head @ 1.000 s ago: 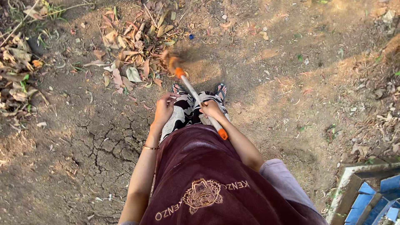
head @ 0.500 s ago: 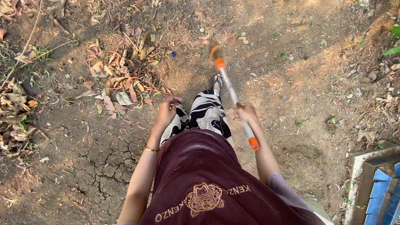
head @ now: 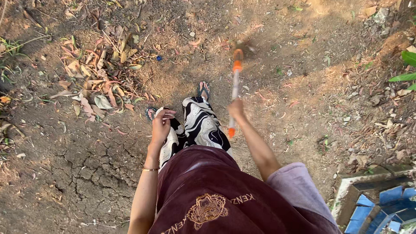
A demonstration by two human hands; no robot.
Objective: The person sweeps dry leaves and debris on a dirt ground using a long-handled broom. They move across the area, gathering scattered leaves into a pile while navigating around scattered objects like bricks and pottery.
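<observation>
Right hand: your right hand is clamped on the white broom handle, near its lower orange tip.
Left hand: your left hand carries nothing; fingers loosely curled beside your patterned trousers.
Broom head: blurred, just above bare dirt ground ahead of your sandalled feet.
Technique: keep the grip firm, the head low, the strokes short, directed at the dry leaf pile to your left.
Containers: one blue-tiled basin at lower right; contents cannot be determined.
</observation>
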